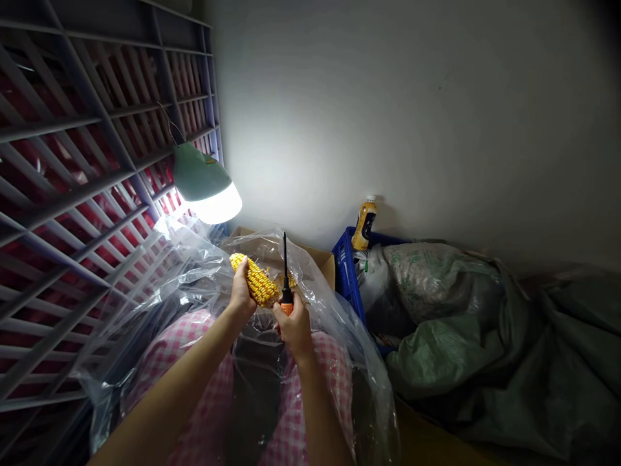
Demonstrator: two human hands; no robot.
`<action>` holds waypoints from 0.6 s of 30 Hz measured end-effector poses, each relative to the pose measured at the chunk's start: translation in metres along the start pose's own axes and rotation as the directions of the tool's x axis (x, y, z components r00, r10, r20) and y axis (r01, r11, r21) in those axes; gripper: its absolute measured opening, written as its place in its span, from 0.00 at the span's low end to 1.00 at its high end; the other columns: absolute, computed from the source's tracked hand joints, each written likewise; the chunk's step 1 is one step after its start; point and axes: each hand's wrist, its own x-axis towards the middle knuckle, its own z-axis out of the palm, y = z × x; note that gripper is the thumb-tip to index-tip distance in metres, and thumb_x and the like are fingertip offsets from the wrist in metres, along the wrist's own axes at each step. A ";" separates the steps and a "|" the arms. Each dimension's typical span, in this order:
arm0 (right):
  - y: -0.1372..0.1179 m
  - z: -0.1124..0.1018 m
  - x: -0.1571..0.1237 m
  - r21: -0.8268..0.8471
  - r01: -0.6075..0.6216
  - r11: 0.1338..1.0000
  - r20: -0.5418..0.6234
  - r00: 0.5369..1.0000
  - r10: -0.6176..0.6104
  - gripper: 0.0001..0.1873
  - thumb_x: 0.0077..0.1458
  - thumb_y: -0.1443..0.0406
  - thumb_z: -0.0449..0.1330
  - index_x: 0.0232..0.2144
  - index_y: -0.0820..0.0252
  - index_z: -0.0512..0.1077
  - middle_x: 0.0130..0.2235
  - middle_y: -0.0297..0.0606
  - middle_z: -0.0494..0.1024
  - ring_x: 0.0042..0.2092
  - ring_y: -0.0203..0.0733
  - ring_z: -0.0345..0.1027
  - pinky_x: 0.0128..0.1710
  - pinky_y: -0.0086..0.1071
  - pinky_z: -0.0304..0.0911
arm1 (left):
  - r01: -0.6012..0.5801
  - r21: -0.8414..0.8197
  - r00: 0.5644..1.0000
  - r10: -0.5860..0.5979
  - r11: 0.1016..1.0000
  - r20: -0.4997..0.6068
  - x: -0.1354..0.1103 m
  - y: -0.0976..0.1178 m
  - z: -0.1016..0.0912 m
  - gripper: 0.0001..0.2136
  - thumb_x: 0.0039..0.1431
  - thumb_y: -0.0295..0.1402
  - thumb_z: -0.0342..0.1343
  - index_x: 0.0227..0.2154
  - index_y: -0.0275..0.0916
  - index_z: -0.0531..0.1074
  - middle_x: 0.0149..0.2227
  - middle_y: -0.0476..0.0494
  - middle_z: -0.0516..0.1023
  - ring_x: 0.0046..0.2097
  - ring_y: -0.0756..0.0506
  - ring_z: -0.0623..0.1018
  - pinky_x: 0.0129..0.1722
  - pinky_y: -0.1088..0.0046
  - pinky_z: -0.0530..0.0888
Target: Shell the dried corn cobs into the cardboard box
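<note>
My left hand [241,292] is wrapped round a yellow corn cob [257,280], holding it tilted above my lap. My right hand [293,326] grips the orange handle of a screwdriver [286,272], whose dark shaft points straight up beside the cob. Both hands are over a clear plastic sheet [339,310] that is draped across my pink checked trousers [320,362]. Loose kernels lie just behind the cob in the plastic.
A lit lamp [208,188] hangs at the left by a metal grille [72,194]. A cardboard box [315,255] stands beyond the hands. A blue crate [345,272] with a yellow bottle [363,223] and grey-green sacks [446,310] fill the right.
</note>
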 end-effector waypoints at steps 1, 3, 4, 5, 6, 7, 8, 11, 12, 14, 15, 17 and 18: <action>0.000 0.000 0.000 -0.024 0.009 1.000 -0.031 0.999 -0.009 0.06 0.45 0.63 0.54 0.29 0.58 0.62 0.21 0.27 0.65 0.19 0.32 0.60 0.20 0.25 0.57 | 0.006 -0.003 1.000 -0.006 1.000 0.000 0.000 0.000 0.000 0.10 0.54 0.39 0.50 0.34 0.37 0.67 0.23 0.47 0.69 0.24 0.49 0.74 0.24 0.74 0.73; 0.000 -0.001 0.002 -0.047 0.018 0.999 -0.109 0.994 -0.023 0.06 0.44 0.64 0.54 0.28 0.59 0.63 0.22 0.28 0.66 0.22 0.33 0.61 0.22 0.25 0.58 | 0.018 -0.006 1.000 -0.018 1.000 -0.002 0.001 0.002 -0.001 0.12 0.54 0.39 0.50 0.35 0.36 0.67 0.23 0.47 0.70 0.23 0.49 0.74 0.24 0.73 0.73; 0.000 -0.001 0.004 -0.035 0.008 0.999 -0.145 0.989 -0.014 0.06 0.44 0.64 0.54 0.28 0.59 0.63 0.22 0.29 0.67 0.22 0.33 0.61 0.22 0.25 0.58 | 0.019 -0.006 1.000 -0.019 1.000 -0.002 0.001 0.002 -0.002 0.12 0.55 0.40 0.49 0.36 0.36 0.67 0.23 0.46 0.70 0.22 0.49 0.74 0.23 0.73 0.73; 0.000 -0.001 0.005 -0.006 -0.010 1.000 -0.172 0.985 0.008 0.07 0.44 0.63 0.55 0.28 0.59 0.64 0.24 0.30 0.68 0.22 0.33 0.61 0.21 0.25 0.58 | 0.014 -0.003 1.000 -0.014 1.000 0.001 0.001 0.003 -0.002 0.12 0.55 0.40 0.49 0.36 0.36 0.67 0.23 0.46 0.70 0.22 0.49 0.74 0.23 0.73 0.73; 0.000 -0.002 0.007 0.039 -0.031 0.999 -0.187 0.982 0.038 0.08 0.44 0.61 0.55 0.28 0.59 0.64 0.25 0.31 0.69 0.21 0.32 0.61 0.20 0.25 0.58 | 0.008 0.003 1.000 -0.008 1.000 0.007 0.001 0.003 -0.003 0.12 0.55 0.40 0.49 0.36 0.36 0.67 0.23 0.46 0.71 0.22 0.49 0.74 0.23 0.73 0.73; -0.001 -0.002 0.008 0.096 -0.052 0.994 -0.191 0.979 0.070 0.10 0.44 0.59 0.56 0.29 0.59 0.64 0.28 0.33 0.71 0.20 0.31 0.60 0.19 0.26 0.58 | 0.004 0.011 1.000 -0.004 1.000 0.018 0.001 0.004 -0.003 0.12 0.55 0.40 0.49 0.35 0.35 0.66 0.23 0.46 0.71 0.22 0.48 0.74 0.22 0.73 0.73; -0.002 -0.002 0.009 0.157 -0.070 0.985 -0.187 0.977 0.099 0.12 0.44 0.58 0.56 0.30 0.59 0.64 0.31 0.34 0.72 0.19 0.30 0.59 0.17 0.26 0.58 | 0.005 0.018 0.999 -0.006 1.000 0.032 0.000 0.004 -0.003 0.12 0.55 0.40 0.49 0.35 0.35 0.66 0.23 0.46 0.71 0.22 0.48 0.74 0.22 0.73 0.73; -0.006 -0.003 0.009 0.314 -0.107 0.943 -0.153 0.975 0.161 0.14 0.45 0.56 0.56 0.31 0.58 0.63 0.35 0.34 0.73 0.16 0.28 0.57 0.15 0.26 0.58 | 0.021 0.041 0.996 -0.024 0.999 0.088 -0.002 0.005 -0.004 0.12 0.55 0.39 0.48 0.34 0.34 0.66 0.23 0.45 0.71 0.22 0.47 0.74 0.21 0.73 0.72; -0.007 -0.003 0.009 0.349 -0.121 0.929 -0.128 0.976 0.176 0.14 0.45 0.56 0.56 0.31 0.58 0.63 0.33 0.33 0.73 0.15 0.27 0.57 0.14 0.26 0.57 | 0.024 0.049 0.994 -0.029 0.999 0.106 -0.002 0.005 -0.004 0.12 0.55 0.40 0.48 0.34 0.34 0.66 0.23 0.45 0.72 0.21 0.47 0.74 0.20 0.72 0.72; -0.008 -0.002 0.007 0.385 -0.176 0.906 -0.049 0.976 0.210 0.14 0.44 0.56 0.57 0.30 0.58 0.62 0.25 0.29 0.72 0.14 0.28 0.56 0.12 0.25 0.55 | 0.027 0.069 0.990 -0.036 0.997 0.139 -0.004 0.005 -0.004 0.12 0.54 0.40 0.49 0.34 0.35 0.66 0.23 0.44 0.72 0.21 0.47 0.74 0.19 0.72 0.72; -0.008 -0.002 0.006 0.393 -0.217 0.894 0.001 0.972 0.235 0.14 0.44 0.56 0.58 0.29 0.58 0.61 0.21 0.27 0.69 0.14 0.29 0.56 0.12 0.24 0.54 | 0.028 0.078 0.987 -0.040 0.997 0.154 -0.004 0.005 -0.004 0.12 0.54 0.40 0.49 0.34 0.35 0.66 0.23 0.44 0.72 0.21 0.47 0.74 0.20 0.71 0.72; -0.008 -0.001 0.005 0.412 -0.305 0.859 0.095 0.952 0.292 0.14 0.43 0.57 0.59 0.30 0.58 0.62 0.15 0.24 0.64 0.13 0.31 0.55 0.11 0.24 0.53 | 0.019 0.090 0.984 -0.034 0.996 0.174 -0.005 0.005 -0.004 0.12 0.53 0.40 0.50 0.33 0.35 0.67 0.23 0.45 0.72 0.21 0.47 0.74 0.20 0.71 0.72; -0.008 -0.001 0.004 0.431 -0.343 0.834 0.133 0.939 0.318 0.14 0.42 0.57 0.59 0.30 0.58 0.62 0.14 0.23 0.62 0.13 0.31 0.55 0.11 0.24 0.53 | 0.014 0.096 0.983 -0.031 0.995 0.182 -0.006 0.005 -0.004 0.12 0.53 0.41 0.50 0.32 0.35 0.67 0.22 0.45 0.72 0.21 0.47 0.74 0.20 0.71 0.72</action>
